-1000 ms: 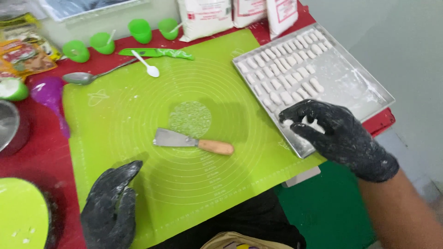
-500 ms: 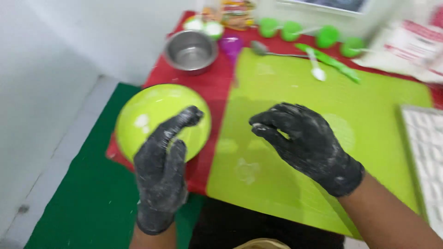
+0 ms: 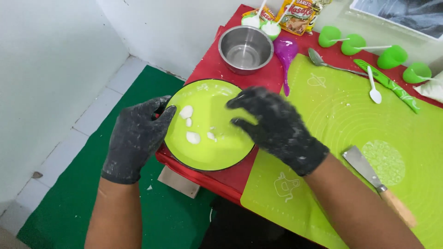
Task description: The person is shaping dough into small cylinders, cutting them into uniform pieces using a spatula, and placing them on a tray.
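1. Green bowl (image 3: 210, 152): sits at the near left corner of the red table (image 3: 207, 62), holding a few white dough pieces (image 3: 186, 111).
2. Left hand (image 3: 136, 136): black glove dusted with flour, fingers curled loosely against the bowl's left rim.
3. Right hand (image 3: 277, 127): gloved, hovering over the bowl's right side, fingers spread and bent, gripping nothing.
4. Green mat (image 3: 341, 120): just right of the bowl; a scraper (image 3: 376, 182) lies on it.
5. Steel bowl (image 3: 245, 48): beyond the green bowl.

A home kitchen corner: lime silicone baking mat (image 3: 369, 120), round steel mixing bowl (image 3: 245, 48), green measuring cups (image 3: 392, 56).
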